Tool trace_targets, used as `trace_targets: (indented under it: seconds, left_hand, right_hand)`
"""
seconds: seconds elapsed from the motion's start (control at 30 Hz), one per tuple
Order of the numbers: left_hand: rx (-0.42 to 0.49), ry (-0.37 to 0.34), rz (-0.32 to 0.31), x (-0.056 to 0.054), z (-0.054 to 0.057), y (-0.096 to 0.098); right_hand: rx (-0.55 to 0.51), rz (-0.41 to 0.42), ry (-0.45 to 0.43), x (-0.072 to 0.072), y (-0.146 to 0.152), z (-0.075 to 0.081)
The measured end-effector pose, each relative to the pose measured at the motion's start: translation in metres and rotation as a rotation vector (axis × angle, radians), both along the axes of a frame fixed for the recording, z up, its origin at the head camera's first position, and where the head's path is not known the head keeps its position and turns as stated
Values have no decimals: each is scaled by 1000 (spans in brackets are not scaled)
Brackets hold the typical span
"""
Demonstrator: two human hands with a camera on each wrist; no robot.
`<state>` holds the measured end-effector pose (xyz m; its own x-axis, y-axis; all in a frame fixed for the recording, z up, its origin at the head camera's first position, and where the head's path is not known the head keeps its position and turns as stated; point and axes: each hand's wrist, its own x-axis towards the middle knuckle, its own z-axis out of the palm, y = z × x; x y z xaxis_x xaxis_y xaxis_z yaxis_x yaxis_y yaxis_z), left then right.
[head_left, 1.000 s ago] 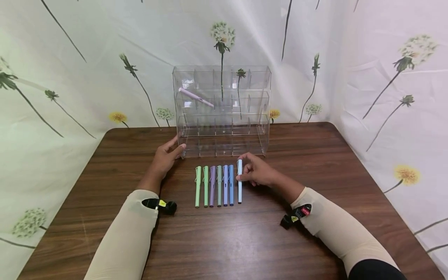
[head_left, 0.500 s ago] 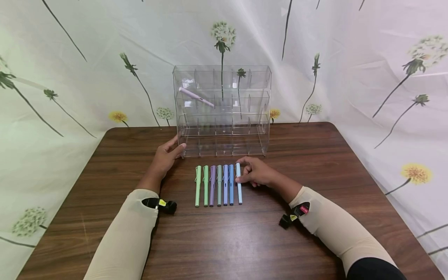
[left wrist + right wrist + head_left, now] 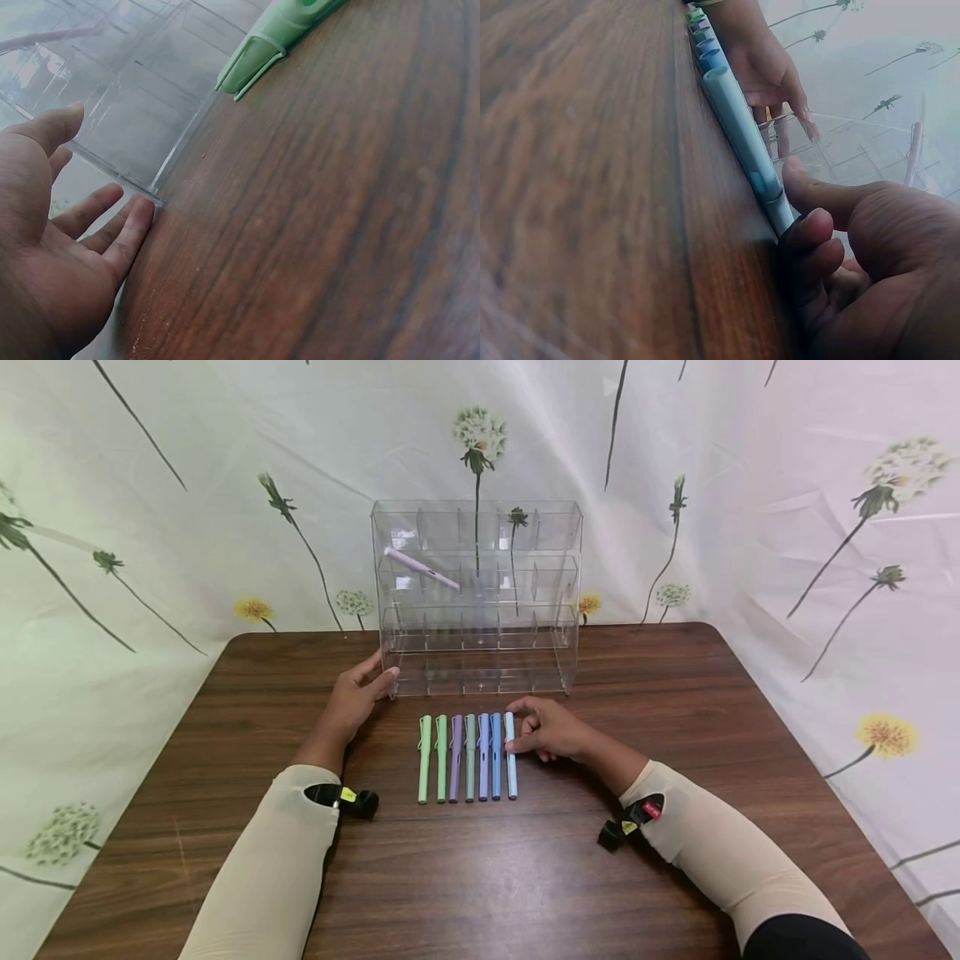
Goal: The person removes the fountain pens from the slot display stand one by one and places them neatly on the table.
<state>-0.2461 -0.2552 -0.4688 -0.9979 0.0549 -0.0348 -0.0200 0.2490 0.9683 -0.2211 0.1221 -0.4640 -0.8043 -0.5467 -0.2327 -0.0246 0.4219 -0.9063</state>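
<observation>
A light blue capped pen (image 3: 512, 768) lies at the right end of a row of pens on the table. My right hand (image 3: 553, 728) pinches its upper part, index finger at the top end and thumb at the side; the right wrist view shows the other fingers curled beside the pen (image 3: 739, 131). At the lower left corner of a clear acrylic organizer (image 3: 480, 681), my left hand (image 3: 356, 697) rests with relaxed, nearly straight fingers. In the left wrist view, its fingertips (image 3: 139, 214) are right at the organizer's bottom corner.
Left of the light blue pen lie a blue pen (image 3: 496, 760), a purple pen (image 3: 455, 760), a light green pen (image 3: 424, 760) and several others, side by side. A lilac pen (image 3: 422, 568) slants across the organizer's upper left. A flowered cloth (image 3: 300, 435) hangs behind the table.
My right hand has moved the light blue pen leftward and slightly toward me, closer to the blue pen, and straightened it. The left hand stays at the organizer.
</observation>
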Motion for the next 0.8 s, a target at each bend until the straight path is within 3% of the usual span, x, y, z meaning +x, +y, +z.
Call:
trace_targets:
  seconds: [0.43, 0.6, 0.8]
  left_hand:
    - [-12, 20, 13, 3, -2, -4]
    - [-6, 13, 4, 4, -1, -4]
    - [8, 17, -4, 0, 0, -1]
  right_hand:
    - [-52, 2, -48, -3, 3, 11]
    - [-33, 26, 3, -2, 1, 30]
    - [15, 84, 67, -7, -1, 66]
